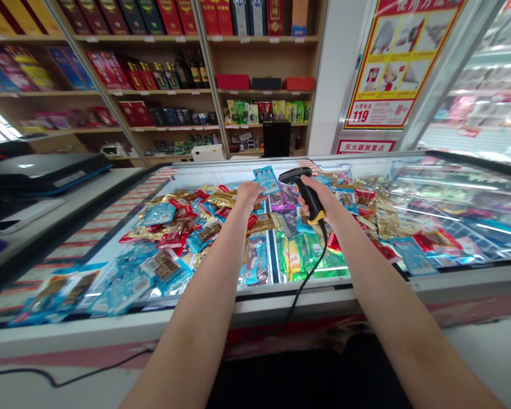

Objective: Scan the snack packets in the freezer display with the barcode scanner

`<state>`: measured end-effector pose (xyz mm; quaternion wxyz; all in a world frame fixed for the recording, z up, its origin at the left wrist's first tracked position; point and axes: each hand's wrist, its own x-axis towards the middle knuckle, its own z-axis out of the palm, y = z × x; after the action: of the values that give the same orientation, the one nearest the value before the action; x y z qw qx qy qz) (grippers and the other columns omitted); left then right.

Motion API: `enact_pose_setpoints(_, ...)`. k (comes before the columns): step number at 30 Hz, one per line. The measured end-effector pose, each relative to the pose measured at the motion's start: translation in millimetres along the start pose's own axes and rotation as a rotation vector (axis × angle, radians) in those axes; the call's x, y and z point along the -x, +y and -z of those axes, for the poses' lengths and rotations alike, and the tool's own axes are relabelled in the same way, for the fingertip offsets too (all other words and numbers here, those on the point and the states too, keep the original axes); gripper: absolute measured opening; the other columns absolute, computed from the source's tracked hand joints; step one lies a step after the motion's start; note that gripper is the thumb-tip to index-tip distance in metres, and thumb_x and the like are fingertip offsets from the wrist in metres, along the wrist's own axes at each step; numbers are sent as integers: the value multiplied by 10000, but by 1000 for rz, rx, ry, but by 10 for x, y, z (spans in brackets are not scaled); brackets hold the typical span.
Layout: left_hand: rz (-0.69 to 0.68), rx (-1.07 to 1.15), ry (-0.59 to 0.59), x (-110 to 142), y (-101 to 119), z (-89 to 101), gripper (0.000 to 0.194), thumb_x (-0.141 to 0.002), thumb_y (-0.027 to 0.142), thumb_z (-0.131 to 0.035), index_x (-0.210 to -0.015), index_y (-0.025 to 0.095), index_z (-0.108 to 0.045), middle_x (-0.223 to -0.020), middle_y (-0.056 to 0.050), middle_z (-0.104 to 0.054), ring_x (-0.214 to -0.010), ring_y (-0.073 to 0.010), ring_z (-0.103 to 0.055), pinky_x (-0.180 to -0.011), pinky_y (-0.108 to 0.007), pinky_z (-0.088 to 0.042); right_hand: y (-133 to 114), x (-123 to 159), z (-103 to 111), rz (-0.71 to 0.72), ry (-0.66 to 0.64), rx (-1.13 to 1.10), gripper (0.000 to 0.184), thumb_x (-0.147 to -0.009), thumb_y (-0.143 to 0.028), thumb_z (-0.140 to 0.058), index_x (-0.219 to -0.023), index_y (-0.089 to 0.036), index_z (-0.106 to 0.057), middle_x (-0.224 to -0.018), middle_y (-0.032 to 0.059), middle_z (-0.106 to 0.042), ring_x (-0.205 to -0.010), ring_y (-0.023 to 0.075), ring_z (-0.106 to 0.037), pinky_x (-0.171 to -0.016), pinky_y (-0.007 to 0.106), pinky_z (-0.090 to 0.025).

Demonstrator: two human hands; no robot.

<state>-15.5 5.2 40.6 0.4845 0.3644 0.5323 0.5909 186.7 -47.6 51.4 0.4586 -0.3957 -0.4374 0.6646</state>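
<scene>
My left hand [247, 196] is closed on a small blue snack packet [267, 179], holding it upright above the chest freezer. My right hand [319, 205] grips the yellow-and-black handle of a black barcode scanner [300, 184], whose head points at the packet from the right, very close to it. The scanner's black cable [310, 272] hangs down over the freezer's front edge. Below both hands lie several snack packets in blue, gold and red wrappers [183, 227].
The chest freezer [281, 307] has glass lids [460, 199] on the right and more packets inside. A counter with a dark device [38, 170] stands at the left. Wooden shelves of boxes and bottles [174, 74] line the back wall; a red poster [396, 62] hangs right.
</scene>
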Motion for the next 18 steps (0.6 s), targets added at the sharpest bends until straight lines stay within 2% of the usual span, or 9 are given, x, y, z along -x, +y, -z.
enact_pose_setpoints(6, -12, -53, 30, -19, -9, 12, 317, -630, -75, -687, -604, 162, -478, -567, 58, -447, -638, -120, -592, -788, -361, -601, 4, 37, 1, 9, -33, 54, 370, -984, -495, -555, -808, -171, -575, -520, 20, -595, -353, 118, -512, -319, 202, -426)
enact_pose_setpoints(11, -29, -83, 17, -25, -17, 13, 290, -674, -61, -650, -629, 166, -475, -590, 53, -452, -626, -114, -577, -759, -356, -599, -6, 51, 3, 7, -50, 68, 378, -981, -502, -557, -796, -173, -573, -513, 23, -594, -351, 117, -508, -319, 201, -425)
enact_pose_setpoints(18, -41, -105, 15, -37, -15, 36, 278, -657, -41, -654, -651, 174, -478, -595, 46, -461, -688, -141, -617, -777, -361, -608, -10, 65, 5, -6, -45, 90, 400, -955, -526, -592, -756, -181, -558, -512, 25, -595, -344, 115, -500, -313, 201, -418)
